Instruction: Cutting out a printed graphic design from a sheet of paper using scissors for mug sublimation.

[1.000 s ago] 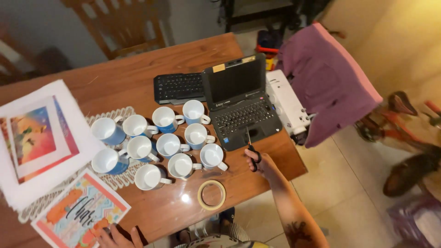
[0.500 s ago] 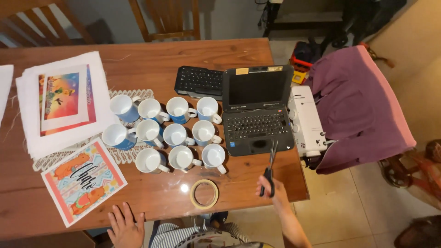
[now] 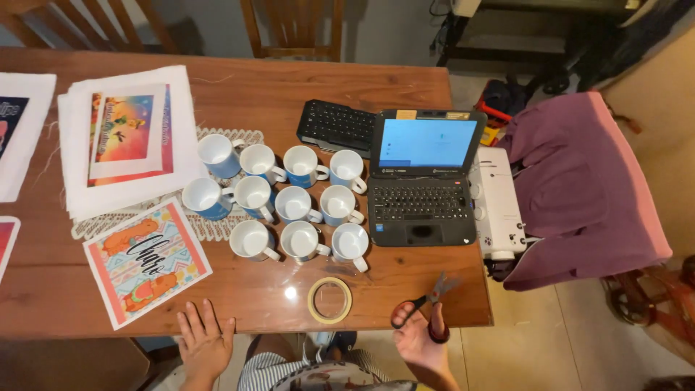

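Note:
My right hand point(image 3: 422, 342) grips black-handled scissors point(image 3: 427, 297) at the table's near right edge, blades pointing up and away towards the laptop point(image 3: 423, 177). My left hand point(image 3: 204, 343) lies flat and spread on the wooden table's point(image 3: 405, 279) near edge, holding nothing, just below a colourful printed sheet point(image 3: 147, 261). A roll of tape point(image 3: 329, 299) lies between my two hands. Several white and blue mugs point(image 3: 293, 204) stand in rows on a lace mat.
A black keyboard point(image 3: 336, 127) lies behind the mugs. A stack of printed sheets point(image 3: 127, 137) sits at the left. A white machine point(image 3: 496, 203) under purple cloth point(image 3: 586, 188) stands off the table's right end. Wooden chairs point(image 3: 293, 29) line the far side.
The view has swung left and settled. My right hand with the scissors pulled back from beside the laptop to the near edge. My left hand came fully onto the table edge.

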